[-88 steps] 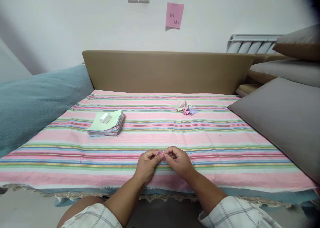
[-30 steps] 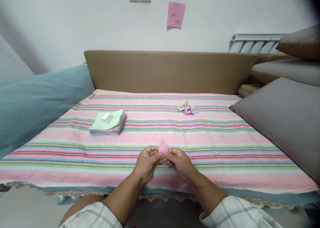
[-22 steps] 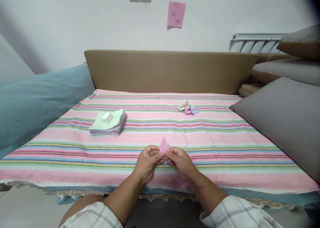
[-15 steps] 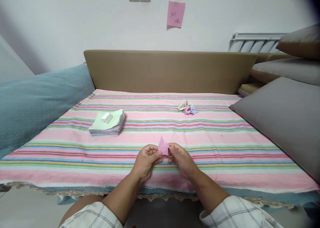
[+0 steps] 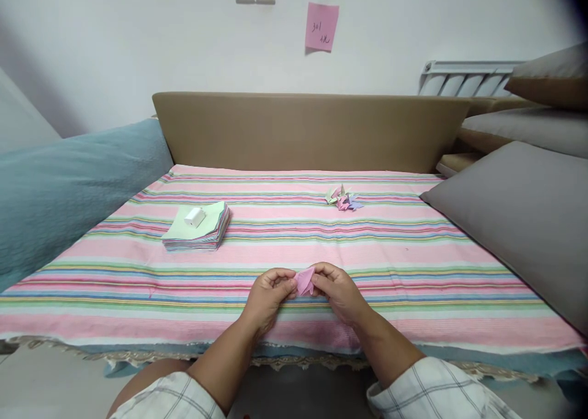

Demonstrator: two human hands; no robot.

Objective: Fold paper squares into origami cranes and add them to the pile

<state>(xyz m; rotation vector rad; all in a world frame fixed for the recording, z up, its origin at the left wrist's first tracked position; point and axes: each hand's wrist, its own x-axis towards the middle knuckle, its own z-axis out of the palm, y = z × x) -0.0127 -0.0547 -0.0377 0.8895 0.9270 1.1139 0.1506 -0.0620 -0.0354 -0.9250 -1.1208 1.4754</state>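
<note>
A small folded pink paper [image 5: 305,281], pointed at its corners, is held between my two hands over the striped cloth. My left hand [image 5: 272,293] pinches its left edge between thumb and fingers. On the other side, my right hand [image 5: 336,289] grips the right part with thumb and fingertips. Farther back lies a small cluster of folded paper pieces [image 5: 343,198] in green, pink and purple. To the left sits a stack of coloured paper sheets [image 5: 195,232], green on top, with a small white block [image 5: 195,217] resting on it.
The pink striped cloth [image 5: 285,223] covers the seat up to a brown backrest [image 5: 307,131]. Grey cushions [image 5: 519,223] crowd the right side. A blue-covered armrest [image 5: 82,186] bounds the left. A pink note [image 5: 322,27] sticks to the wall.
The pink paper has tipped over: its point stood upward before and now leans to the right. My right hand has shifted its fingers up along it. The left hand keeps its pinch.
</note>
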